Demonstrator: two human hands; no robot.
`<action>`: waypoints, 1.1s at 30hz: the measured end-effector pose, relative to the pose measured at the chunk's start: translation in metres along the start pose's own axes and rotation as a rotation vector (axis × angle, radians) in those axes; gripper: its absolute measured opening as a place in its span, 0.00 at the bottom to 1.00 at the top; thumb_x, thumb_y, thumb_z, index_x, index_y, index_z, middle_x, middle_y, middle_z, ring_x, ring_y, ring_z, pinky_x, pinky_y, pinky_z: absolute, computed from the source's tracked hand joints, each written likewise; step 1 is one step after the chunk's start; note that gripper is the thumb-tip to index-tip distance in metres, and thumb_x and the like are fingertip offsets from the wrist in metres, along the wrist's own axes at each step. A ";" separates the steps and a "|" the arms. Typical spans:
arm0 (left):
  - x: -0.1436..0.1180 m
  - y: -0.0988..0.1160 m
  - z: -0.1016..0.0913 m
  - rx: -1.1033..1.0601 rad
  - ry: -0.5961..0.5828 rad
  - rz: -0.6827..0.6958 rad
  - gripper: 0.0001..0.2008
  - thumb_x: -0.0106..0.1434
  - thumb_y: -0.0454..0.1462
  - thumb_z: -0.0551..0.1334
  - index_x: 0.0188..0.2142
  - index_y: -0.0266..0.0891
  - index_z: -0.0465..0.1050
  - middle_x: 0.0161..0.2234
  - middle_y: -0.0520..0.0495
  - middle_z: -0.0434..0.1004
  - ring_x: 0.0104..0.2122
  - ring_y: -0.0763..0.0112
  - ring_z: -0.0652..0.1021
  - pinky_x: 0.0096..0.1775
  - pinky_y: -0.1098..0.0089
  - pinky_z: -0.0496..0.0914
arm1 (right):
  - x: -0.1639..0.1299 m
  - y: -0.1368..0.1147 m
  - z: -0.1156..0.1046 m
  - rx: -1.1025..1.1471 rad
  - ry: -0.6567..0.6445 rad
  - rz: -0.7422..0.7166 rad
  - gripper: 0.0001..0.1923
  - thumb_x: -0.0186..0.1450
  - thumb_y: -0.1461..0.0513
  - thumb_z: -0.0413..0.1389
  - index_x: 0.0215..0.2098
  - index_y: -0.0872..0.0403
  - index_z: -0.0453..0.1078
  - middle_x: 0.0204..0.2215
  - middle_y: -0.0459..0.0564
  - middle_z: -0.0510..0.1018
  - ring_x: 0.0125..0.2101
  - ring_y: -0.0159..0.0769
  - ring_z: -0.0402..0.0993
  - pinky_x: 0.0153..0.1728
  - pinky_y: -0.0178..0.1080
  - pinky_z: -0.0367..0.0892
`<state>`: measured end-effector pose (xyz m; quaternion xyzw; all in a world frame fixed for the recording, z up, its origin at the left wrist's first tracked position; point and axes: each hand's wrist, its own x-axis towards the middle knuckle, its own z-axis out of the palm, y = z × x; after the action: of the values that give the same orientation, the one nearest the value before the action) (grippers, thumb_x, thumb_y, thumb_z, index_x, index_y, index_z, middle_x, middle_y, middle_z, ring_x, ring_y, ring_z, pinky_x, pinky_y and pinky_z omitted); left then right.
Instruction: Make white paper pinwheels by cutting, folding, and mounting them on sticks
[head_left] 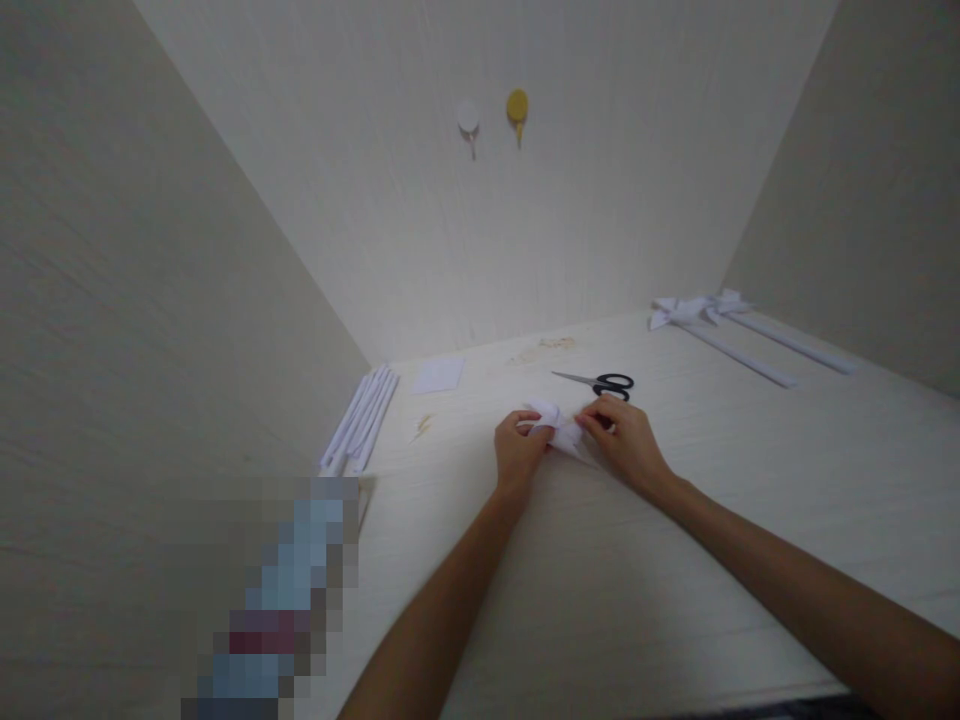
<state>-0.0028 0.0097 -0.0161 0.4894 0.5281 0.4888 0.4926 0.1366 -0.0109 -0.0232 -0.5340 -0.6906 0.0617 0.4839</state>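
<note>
A small folded white paper piece lies on the pale table between both of my hands. My left hand pinches its left side. Its right side is held by the fingers of my right hand. Just beyond my right hand lie black-handled scissors, blades pointing left, apart from my fingers.
Several rolled white paper sticks lie along the left wall. A flat white paper square sits at the back. Finished paper shapes on long sticks rest at the far right. Two hooks hang on the back wall. A blurred patch covers the lower left.
</note>
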 end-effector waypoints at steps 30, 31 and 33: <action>0.004 -0.009 0.001 0.018 0.025 0.122 0.11 0.41 0.29 0.61 0.28 0.33 0.71 0.26 0.46 0.74 0.25 0.73 0.73 0.28 0.74 0.66 | -0.002 -0.003 -0.001 0.049 -0.019 -0.090 0.06 0.57 0.63 0.52 0.23 0.55 0.68 0.22 0.48 0.69 0.22 0.31 0.64 0.23 0.34 0.60; 0.004 -0.008 0.002 0.004 0.014 0.143 0.10 0.41 0.29 0.60 0.28 0.33 0.72 0.26 0.46 0.75 0.26 0.73 0.73 0.29 0.74 0.66 | -0.002 -0.004 -0.001 0.043 -0.010 -0.093 0.06 0.57 0.63 0.52 0.23 0.55 0.68 0.21 0.48 0.68 0.22 0.31 0.63 0.22 0.33 0.60; 0.002 -0.006 0.002 -0.021 0.000 0.184 0.09 0.43 0.30 0.60 0.27 0.33 0.73 0.26 0.47 0.75 0.26 0.73 0.73 0.29 0.74 0.66 | -0.004 -0.005 0.000 0.017 0.008 -0.105 0.06 0.57 0.63 0.52 0.23 0.55 0.67 0.20 0.47 0.68 0.21 0.30 0.62 0.22 0.33 0.59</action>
<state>-0.0007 0.0113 -0.0225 0.5308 0.4758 0.5374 0.4507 0.1334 -0.0160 -0.0223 -0.4931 -0.7152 0.0399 0.4937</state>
